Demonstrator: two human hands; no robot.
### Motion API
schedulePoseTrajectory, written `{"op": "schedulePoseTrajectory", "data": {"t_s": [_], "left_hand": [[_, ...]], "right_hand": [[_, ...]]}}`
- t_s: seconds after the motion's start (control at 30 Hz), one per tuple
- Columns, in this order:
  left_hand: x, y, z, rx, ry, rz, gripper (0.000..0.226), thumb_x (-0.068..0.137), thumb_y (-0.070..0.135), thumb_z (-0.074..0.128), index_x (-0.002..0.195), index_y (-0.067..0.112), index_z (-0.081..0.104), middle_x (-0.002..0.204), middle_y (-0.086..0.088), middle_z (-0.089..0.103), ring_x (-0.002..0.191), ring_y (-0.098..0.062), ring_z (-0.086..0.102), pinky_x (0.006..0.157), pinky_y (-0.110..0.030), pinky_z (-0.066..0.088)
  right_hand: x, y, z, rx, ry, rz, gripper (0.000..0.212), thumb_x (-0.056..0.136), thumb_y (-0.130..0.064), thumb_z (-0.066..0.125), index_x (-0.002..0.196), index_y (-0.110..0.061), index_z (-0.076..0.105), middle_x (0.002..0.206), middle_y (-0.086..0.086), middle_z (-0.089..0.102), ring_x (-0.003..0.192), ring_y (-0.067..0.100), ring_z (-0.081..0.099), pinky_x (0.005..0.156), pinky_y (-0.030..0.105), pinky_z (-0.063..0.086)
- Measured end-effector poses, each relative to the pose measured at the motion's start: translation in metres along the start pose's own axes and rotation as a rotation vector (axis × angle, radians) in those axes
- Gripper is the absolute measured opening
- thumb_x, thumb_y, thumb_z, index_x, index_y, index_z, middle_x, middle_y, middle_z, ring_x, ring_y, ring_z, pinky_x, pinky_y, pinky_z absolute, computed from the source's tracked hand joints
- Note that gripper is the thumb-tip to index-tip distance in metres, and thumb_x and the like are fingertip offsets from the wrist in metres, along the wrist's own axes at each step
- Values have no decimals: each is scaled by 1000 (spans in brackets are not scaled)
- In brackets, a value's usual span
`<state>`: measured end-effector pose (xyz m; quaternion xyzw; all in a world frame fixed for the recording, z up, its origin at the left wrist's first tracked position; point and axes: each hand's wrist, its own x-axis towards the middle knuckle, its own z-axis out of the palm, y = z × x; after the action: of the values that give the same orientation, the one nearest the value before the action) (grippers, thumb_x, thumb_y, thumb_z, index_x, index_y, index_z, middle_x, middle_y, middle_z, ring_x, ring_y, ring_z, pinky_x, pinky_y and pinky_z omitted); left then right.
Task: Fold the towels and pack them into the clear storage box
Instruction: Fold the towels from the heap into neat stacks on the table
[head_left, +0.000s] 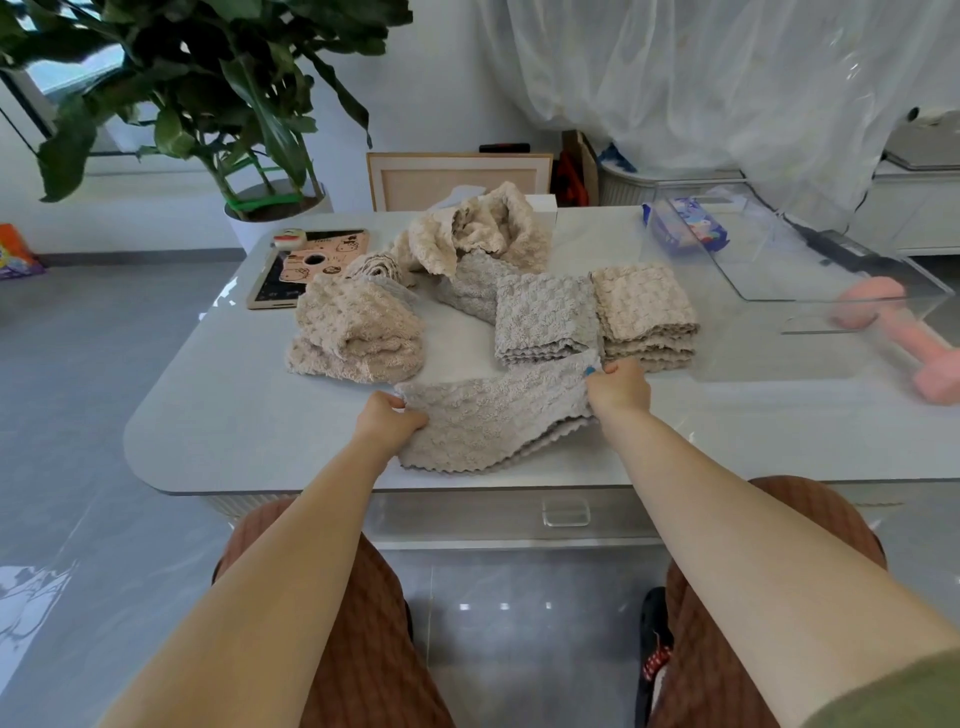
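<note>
One wide-angle view only, worn on the person's head, looking forward and steeply down. It sits close above the near edge of the surface (218, 447), with both forearms and the lap filling the near part. The far part takes in the floor (78, 374), a plant (208, 78) far left and a curtain (701, 78) far right.

We sit at a pale, glossy table (218, 431) with rounded corners, on a grey tiled floor (78, 364) that mirrors the daylight. A large leafy plant (208, 78) in a white pot stands beyond the far left corner, sheer white curtains (701, 78) hang at right, and a framed panel (460, 179) leans against the plain wall.
</note>
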<state>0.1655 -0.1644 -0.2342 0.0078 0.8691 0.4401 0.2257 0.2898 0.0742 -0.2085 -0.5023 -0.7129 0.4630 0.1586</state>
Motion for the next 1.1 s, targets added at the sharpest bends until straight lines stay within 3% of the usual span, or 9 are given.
{"op": "schedulePoseTrajectory", "data": {"t_s": [0.17,0.4,0.5,0.63,0.73,0.83,0.9,1.03,1.1], "left_hand": [[-1,-2,-3,-77,-34,-65,62,80,20,76,127,10,37,111,-15,58,100,-31,62,86,-46,55],[-7,-2,-21,-307,-80,-138,21,97,15,47,117,8,44,96,-17,59,64,-25,56,62,-34,52],[-9,-3,-30,-358,-79,-173,27,101,30,43,113,7,47,97,-13,58,70,-26,60,66,-36,55],[-5,-5,-31,-292,-55,-145,42,99,43,42,101,5,59,89,-7,57,68,-21,56,66,-32,52],[-2,-4,-23,-123,20,-4,41,96,47,47,88,9,58,77,-5,52,68,-21,49,66,-31,44],[-5,6,-10,47,89,121,47,93,47,50,61,16,38,59,-3,40,57,-21,39,60,-29,32],[-9,13,-2,183,82,147,56,91,53,51,53,18,32,55,-9,40,55,-23,43,56,-29,34],[-6,13,10,377,23,135,53,84,59,52,73,9,62,106,-24,61,97,-36,59,80,-41,49],[-5,13,12,365,51,143,39,84,50,55,69,14,55,105,-23,61,89,-33,56,72,-37,46]], "right_hand": [[-21,-19,5,144,74,-252,21,85,5,54,93,-14,49,91,0,53,69,11,48,53,18,34],[-81,-49,89,-133,-457,-702,34,80,-1,61,100,-22,44,104,0,40,79,13,45,71,23,40],[-89,-55,102,-66,-666,-598,35,82,-15,66,107,-23,42,112,1,39,84,14,48,76,29,46],[-74,-49,87,186,-380,-436,9,88,-17,57,97,-19,55,97,-4,58,82,22,59,78,45,52],[-53,-34,70,-57,-198,-337,16,89,-8,49,101,-17,56,104,1,61,84,20,55,72,36,46],[-40,-15,65,-224,-236,-161,30,89,-15,51,119,-10,53,120,9,56,100,27,56,77,30,40],[-37,-6,69,-245,-281,-76,24,90,-25,54,108,-9,55,109,12,59,97,30,58,75,31,42],[-38,0,71,-220,-338,-62,32,90,-27,56,62,-15,43,62,5,49,58,22,46,55,30,32],[-37,0,70,-198,-368,-45,36,89,-27,58,59,-16,41,60,4,47,56,22,44,58,30,32]]}}
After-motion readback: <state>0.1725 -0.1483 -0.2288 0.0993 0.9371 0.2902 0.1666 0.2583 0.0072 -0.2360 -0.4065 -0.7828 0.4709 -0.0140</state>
